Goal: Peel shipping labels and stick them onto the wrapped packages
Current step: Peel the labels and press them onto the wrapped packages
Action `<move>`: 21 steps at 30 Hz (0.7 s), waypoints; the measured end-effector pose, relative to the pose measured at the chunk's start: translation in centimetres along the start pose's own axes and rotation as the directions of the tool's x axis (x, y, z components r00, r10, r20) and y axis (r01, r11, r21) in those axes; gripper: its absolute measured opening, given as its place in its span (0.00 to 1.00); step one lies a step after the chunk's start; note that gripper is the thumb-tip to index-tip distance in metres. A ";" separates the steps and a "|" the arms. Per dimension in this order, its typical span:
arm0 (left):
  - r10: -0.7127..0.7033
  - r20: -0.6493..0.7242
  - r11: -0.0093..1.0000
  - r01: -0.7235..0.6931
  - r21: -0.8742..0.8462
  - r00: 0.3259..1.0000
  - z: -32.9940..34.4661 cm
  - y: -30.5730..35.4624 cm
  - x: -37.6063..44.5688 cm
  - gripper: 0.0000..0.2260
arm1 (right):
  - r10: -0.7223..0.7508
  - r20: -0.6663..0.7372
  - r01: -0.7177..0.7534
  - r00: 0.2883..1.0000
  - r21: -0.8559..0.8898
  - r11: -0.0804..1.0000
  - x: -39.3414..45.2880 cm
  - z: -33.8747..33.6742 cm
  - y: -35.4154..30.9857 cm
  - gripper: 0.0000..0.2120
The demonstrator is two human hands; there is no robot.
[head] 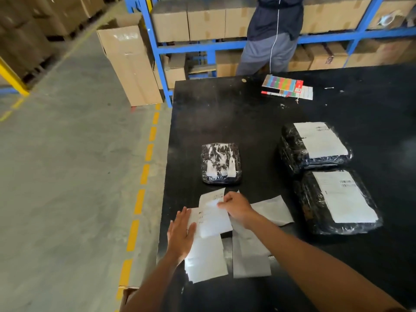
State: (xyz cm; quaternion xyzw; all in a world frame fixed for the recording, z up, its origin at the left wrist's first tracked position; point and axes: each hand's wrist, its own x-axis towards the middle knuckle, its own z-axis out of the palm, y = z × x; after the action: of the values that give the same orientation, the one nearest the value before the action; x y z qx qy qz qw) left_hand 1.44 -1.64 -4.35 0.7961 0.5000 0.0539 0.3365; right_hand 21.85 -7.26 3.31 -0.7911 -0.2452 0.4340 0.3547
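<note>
Just beyond the hands, on the black table (247, 122), lies the unlabelled package (221, 163), long axis near-to-far. The right hand (236, 207), nearer it, pinches the top label (210, 218); the left hand (181, 233) lies flat and open on the label stack (206, 260).

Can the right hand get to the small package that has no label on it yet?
Probably yes. The right hand pinches a label sheet just in front of the unlabelled package, with only bare black table between them.

Bare black table (225, 113) beyond small package (221, 163); two labelled packages (315, 147) block right; loose sheets (251, 255) near edge.
</note>
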 end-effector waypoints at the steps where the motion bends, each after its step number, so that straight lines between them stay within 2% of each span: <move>1: 0.007 -0.017 0.996 -0.006 0.088 1.000 -0.4 0.1 0.1 0.24 | -0.016 0.016 0.015 1.000 0.065 0.998 0.2 -0.7 -0.7 0.08; 3: 0.012 -0.029 0.969 -0.005 0.249 1.000 -1.8 1.0 0.8 0.23 | -0.072 0.053 0.060 0.996 0.193 0.979 0.5 -2.2 -2.2 0.06; 4: 0.001 -0.050 0.968 0.012 0.251 0.999 -2.6 1.9 1.4 0.21 | -0.092 0.067 0.073 0.993 0.248 0.966 0.5 -2.8 -3.0 0.10; 5: -0.019 -0.077 0.985 0.031 0.167 0.997 -3.7 3.3 2.0 0.19 | -0.111 0.078 0.084 0.991 0.289 0.953 0.5 -3.4 -3.8 0.12; 6: -0.054 -0.074 0.997 0.050 -0.055 0.996 -5.0 5.0 2.4 0.17 | -0.136 0.089 0.101 0.987 0.324 0.941 0.5 -4.0 -4.6 0.12; 7: -0.088 -0.004 0.920 0.080 -0.384 0.996 -6.4 7.0 2.7 0.17 | -0.166 0.098 0.124 0.981 0.339 0.932 0.6 -4.4 -5.2 0.11; 8: -0.086 0.102 0.735 0.132 -0.665 0.991 -7.6 9.0 3.1 0.20 | -0.195 0.108 0.147 0.975 0.347 0.926 0.8 -4.8 -5.9 0.11; 9: -0.052 0.178 0.563 0.176 -0.807 0.983 -8.6 10.6 3.7 0.21 | -0.214 0.115 0.166 0.970 0.332 0.928 0.9 -5.1 -6.4 0.11; 10: -0.022 0.197 0.477 0.183 -0.860 0.980 -9.4 11.8 4.2 0.20 | -0.230 0.114 0.187 0.966 0.300 0.935 1.0 -5.4 -6.9 0.11; 11: 0.007 0.179 0.459 0.156 -0.875 0.984 -10.2 13.0 4.7 0.16 | -0.260 0.099 0.230 0.960 0.245 0.942 1.2 -5.7 -7.4 0.12; 13: 0.025 0.103 0.511 0.076 -0.856 0.994 -11.4 14.8 5.4 0.10 | -0.379 0.059 0.367 0.923 0.151 0.918 1.4 -6.5 -8.2 0.14; 15: 0.058 0.066 0.552 0.023 -0.833 0.996 -11.9 15.9 6.5 0.09 | -0.483 -0.012 0.481 0.875 0.128 0.868 1.2 -7.6 -9.1 0.13; 18: 0.100 0.072 0.599 -0.003 -0.801 0.992 -12.9 17.2 7.7 0.07 | -0.532 -0.148 0.551 0.834 0.171 0.817 1.4 -9.4 -10.7 0.09; 21: 0.093 0.052 0.572 -0.011 -0.820 0.994 -13.9 18.4 8.7 0.09 | -0.566 -0.123 0.579 0.815 0.161 0.799 2.1 -10.4 -11.8 0.06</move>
State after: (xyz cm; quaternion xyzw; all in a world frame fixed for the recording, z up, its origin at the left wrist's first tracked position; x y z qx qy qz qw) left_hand 13.85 7.24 14.95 0.5666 0.3792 0.2530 0.6864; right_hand 30.87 -2.01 15.26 -0.6568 -0.4176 0.3005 0.5513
